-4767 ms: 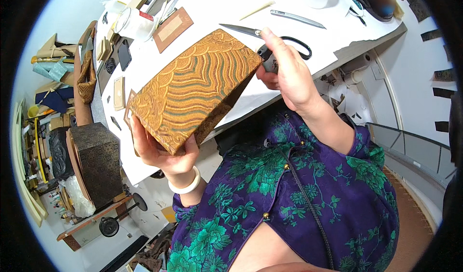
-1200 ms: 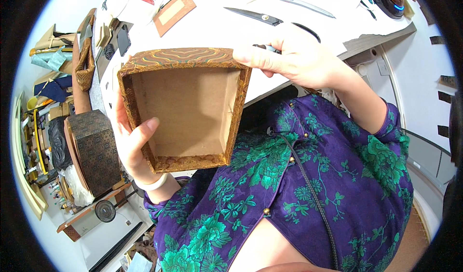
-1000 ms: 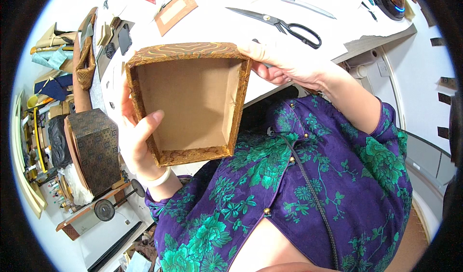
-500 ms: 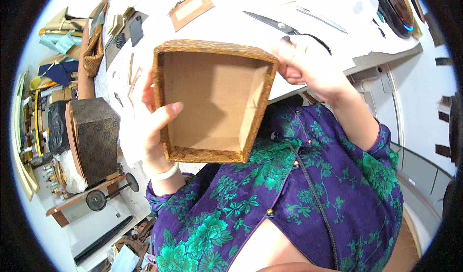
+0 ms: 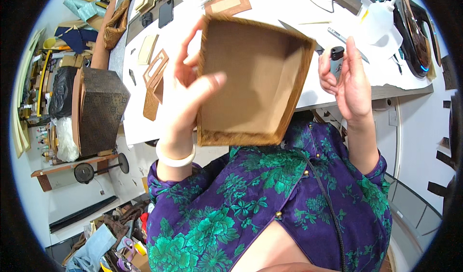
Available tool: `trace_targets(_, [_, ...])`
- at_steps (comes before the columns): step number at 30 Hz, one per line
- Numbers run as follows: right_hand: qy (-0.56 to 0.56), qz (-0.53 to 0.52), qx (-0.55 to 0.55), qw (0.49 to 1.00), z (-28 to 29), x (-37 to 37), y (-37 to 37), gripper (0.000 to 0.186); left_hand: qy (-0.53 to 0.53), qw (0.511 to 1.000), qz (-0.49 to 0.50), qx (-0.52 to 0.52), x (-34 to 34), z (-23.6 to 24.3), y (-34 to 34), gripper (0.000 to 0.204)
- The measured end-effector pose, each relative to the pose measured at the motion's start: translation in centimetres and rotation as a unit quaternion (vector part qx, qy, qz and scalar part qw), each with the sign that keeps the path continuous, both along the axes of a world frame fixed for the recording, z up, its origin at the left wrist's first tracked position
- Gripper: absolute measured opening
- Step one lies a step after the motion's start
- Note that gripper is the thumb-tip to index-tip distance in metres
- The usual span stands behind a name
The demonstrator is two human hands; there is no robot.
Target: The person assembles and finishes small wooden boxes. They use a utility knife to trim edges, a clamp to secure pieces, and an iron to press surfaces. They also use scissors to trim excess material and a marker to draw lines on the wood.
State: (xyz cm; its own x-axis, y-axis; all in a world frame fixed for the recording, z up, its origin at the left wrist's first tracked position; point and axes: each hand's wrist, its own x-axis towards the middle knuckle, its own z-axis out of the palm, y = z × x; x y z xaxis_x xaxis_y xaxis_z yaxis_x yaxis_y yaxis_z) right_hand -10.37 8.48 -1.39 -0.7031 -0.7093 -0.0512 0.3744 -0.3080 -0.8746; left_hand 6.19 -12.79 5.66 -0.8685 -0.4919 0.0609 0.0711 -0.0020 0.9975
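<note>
My left hand (image 5: 185,98) grips the left side of an open box (image 5: 243,79), covered outside in gold-brown patterned fabric, with a plain tan interior tilted toward me; my thumb lies over its left wall. My right hand (image 5: 349,88), right of the box and apart from it, holds a small grey lighter with a black top (image 5: 336,67) upright in curled fingers. Behind the box's upper right corner, a dark blade (image 5: 285,23) shows, mostly hidden. A silver slim tool (image 5: 336,34) lies beyond my right hand. Left of the box are brown cut pieces (image 5: 153,98) on the white-covered worktable.
At the back right stand an iron (image 5: 412,35) and a translucent bottle (image 5: 378,19). A phone (image 5: 166,11) and card pieces (image 5: 226,3) lie at the back. A dark patterned box (image 5: 99,113) and piled materials (image 5: 62,88) are at the left.
The box has shifted right and up. My right hand has let go of its corner and moved away to the right, showing the lighter upright.
</note>
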Motion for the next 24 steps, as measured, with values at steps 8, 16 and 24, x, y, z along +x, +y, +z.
trace_targets(8, [0.025,0.010,-0.045,0.999,-2.5,2.3,-0.3,0.064,0.093,0.962,0.173,0.189,-2.6,-3.5,-3.9,0.036])
trace_targets(16, [-0.040,0.074,0.010,0.996,-1.1,3.4,-1.6,0.062,0.173,0.955,0.210,0.114,-2.7,-4.0,-1.1,0.048])
trace_targets(24, [-0.075,0.049,0.003,0.996,-1.8,3.5,-2.8,0.054,0.254,0.922,0.288,-0.053,-2.1,-4.8,0.1,0.046])
